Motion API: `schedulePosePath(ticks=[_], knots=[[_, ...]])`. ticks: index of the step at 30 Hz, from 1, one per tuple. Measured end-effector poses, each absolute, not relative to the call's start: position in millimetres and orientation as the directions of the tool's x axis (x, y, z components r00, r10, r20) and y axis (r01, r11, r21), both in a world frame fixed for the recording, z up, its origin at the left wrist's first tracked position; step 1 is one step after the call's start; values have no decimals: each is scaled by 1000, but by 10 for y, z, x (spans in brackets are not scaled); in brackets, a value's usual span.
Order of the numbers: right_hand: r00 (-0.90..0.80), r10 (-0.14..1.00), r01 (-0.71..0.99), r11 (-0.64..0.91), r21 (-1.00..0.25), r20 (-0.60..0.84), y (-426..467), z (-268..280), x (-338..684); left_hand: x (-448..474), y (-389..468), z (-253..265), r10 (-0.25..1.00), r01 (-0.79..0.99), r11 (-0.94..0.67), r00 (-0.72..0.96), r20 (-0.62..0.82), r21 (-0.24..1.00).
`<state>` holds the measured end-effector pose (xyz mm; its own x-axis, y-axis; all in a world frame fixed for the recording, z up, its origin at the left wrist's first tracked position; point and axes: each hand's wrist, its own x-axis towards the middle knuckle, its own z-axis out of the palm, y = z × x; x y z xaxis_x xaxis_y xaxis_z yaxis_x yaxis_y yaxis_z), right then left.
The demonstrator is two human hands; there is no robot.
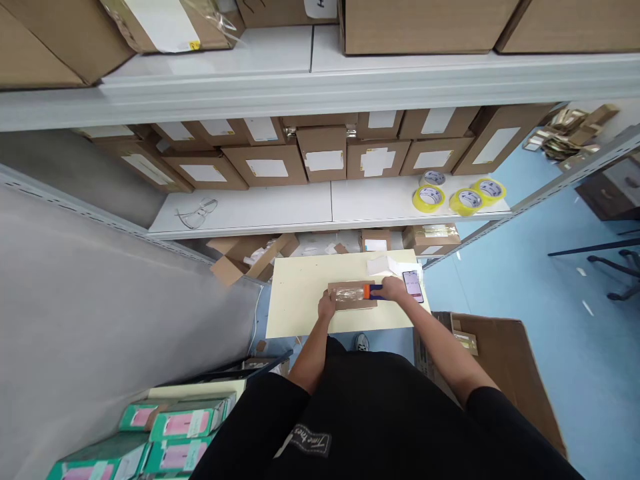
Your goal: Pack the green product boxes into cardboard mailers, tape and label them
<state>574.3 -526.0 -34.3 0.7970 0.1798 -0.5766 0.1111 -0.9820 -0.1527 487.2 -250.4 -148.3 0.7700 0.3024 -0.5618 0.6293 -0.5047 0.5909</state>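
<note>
A small flat cardboard box (353, 305) lies on the pale yellow table (295, 287), a shiny strip of clear tape (349, 293) running along its top. At the box's left end, my left hand (327, 305) grips the edge. Wrapped round the dark blue handle of a tape dispenser (367, 291) is my right hand (393, 289). The dispenser's orange head rests at the right part of the box, over the tape. Close by, a phone (413, 285) with a lit screen and some white papers (381, 265) lie on the table's right side.
A shelf (280, 203) behind the table carries labelled cardboard boxes (323, 155), yellow tape rolls (429, 197) and glasses (197, 213). An opened carton (273, 257) sits below it. To my right stands a large carton (505, 360); green packages (183, 423) are stacked at lower left.
</note>
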Motion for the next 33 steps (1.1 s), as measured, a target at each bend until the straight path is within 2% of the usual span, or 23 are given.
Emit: schedulePosePath(ticks=[4,7,10,15,19,23,26,30,33], knots=[[812,-1,-9,-1000,-10,-583,-6009,-263,5733,4905,-2457,-1503,272,608,-507,786,-556,611],[815,-45,-41,-999,19,-578,-6054,-202,5629,4912,-2345,-1497,250,595,-490,796,-551,637],[825,-25,-38,-999,-11,-565,-5625,-151,5554,4894,-2092,-1485,249,597,-452,798,-549,663],[832,124,48,-987,-153,-541,-4689,12,5519,4893,-1449,-1459,307,648,-381,761,-571,659],[842,151,74,-983,-167,-518,-3988,139,5447,4935,-1020,-1341,337,639,-351,768,-544,684],[833,175,105,-982,-160,-525,-3296,201,5344,4926,-844,-1133,226,521,-346,854,-469,780],[829,176,121,-983,-136,-530,-2977,243,5299,4884,-848,-1008,136,517,-364,852,-505,775],[849,152,111,-988,-111,-507,-3024,261,5272,4820,-1050,-935,112,540,-395,832,-544,743],[876,93,55,-994,-95,-473,-3317,221,5214,4765,-1396,-943,97,541,-432,824,-559,722]])
